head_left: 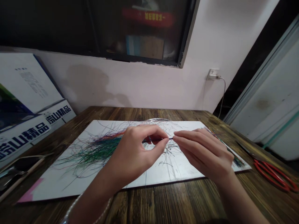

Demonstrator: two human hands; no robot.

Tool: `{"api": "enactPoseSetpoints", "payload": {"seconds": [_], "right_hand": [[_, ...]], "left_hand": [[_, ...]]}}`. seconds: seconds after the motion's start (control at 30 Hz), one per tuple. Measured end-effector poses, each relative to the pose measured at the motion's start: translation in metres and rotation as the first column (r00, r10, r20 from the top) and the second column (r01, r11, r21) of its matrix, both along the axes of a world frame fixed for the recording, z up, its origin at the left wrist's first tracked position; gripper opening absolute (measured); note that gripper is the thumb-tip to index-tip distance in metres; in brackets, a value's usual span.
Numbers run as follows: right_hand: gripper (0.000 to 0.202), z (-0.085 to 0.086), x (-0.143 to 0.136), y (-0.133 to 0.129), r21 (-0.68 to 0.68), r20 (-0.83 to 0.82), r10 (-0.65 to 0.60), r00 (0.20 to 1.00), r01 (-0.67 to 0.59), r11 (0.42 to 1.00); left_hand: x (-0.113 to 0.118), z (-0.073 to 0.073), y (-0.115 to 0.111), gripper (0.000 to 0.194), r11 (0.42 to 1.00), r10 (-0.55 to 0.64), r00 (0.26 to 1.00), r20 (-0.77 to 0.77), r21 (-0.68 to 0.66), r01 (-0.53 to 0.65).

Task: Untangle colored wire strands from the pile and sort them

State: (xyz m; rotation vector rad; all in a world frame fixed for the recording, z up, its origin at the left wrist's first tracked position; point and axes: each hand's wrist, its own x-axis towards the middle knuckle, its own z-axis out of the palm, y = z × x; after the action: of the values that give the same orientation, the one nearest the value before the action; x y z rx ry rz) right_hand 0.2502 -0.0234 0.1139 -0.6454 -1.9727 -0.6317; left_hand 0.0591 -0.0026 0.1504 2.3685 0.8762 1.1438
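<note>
My left hand [140, 149] pinches a thin dark wire [171, 138] between thumb and index finger, above the middle of a white board [158, 174]. The fingertips of my right hand [205, 152] close on the same wire just to the right, a small gap apart from the left fingertips. A short dark twisted stretch shows in that gap. Left of my hands, a loose pile of fine green, purple and red wires [100, 151] spreads over the board. Small wire scraps [166, 163] lie beneath my hands.
Red-handled scissors [273, 175] lie on the wooden table [149, 205] at the right. White and blue boxes [35, 124] stand at the left. Near the board's right end are more dark wires [238, 162]. A wall socket [213, 74] holds a plugged cord.
</note>
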Motion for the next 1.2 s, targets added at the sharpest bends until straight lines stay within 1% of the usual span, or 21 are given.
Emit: {"api": "enactPoseSetpoints", "payload": {"seconds": [0.17,0.33,0.47,0.6,0.83,0.97,1.03,1.2], "right_hand": [[0.021,0.004,-0.002,-0.002,0.029,-0.020,0.009,1.000,-0.008,1.000],[0.020,0.006,-0.003,-0.003,0.019,-0.038,0.022,0.999,-0.022,1.000],[0.023,0.002,0.000,-0.003,0.018,-0.022,0.021,1.000,-0.021,1.000],[0.029,-0.004,0.003,-0.003,0.031,-0.006,0.027,1.000,-0.027,0.999],[0.028,-0.006,0.002,-0.003,0.078,-0.001,0.037,0.999,-0.036,0.996],[0.026,-0.006,0.001,-0.004,0.084,-0.022,0.040,0.999,-0.038,0.996],[0.026,-0.006,0.000,-0.005,0.079,-0.018,0.034,0.999,-0.032,0.996],[0.023,-0.004,0.000,-0.005,0.053,-0.001,-0.001,1.000,0.001,0.999]], "left_hand": [[0.001,-0.002,-0.001,0.007,1.000,-0.010,1.000,-0.013,0.028,0.010],[0.002,-0.003,-0.002,0.007,0.997,-0.037,0.999,0.005,0.075,0.037],[0.001,-0.002,-0.004,0.011,0.997,-0.058,0.998,0.002,0.049,0.057],[-0.001,0.000,-0.007,0.011,0.998,-0.064,0.998,0.001,0.027,0.064],[-0.002,0.005,-0.007,0.013,0.990,-0.102,0.995,0.004,-0.094,0.102],[-0.002,0.007,-0.008,0.016,0.983,-0.100,0.995,-0.012,-0.157,0.097],[-0.002,0.007,-0.008,0.017,0.982,-0.100,0.995,-0.019,-0.161,0.096],[-0.002,0.005,-0.008,0.018,0.984,-0.134,0.991,-0.026,-0.121,0.129]]}}
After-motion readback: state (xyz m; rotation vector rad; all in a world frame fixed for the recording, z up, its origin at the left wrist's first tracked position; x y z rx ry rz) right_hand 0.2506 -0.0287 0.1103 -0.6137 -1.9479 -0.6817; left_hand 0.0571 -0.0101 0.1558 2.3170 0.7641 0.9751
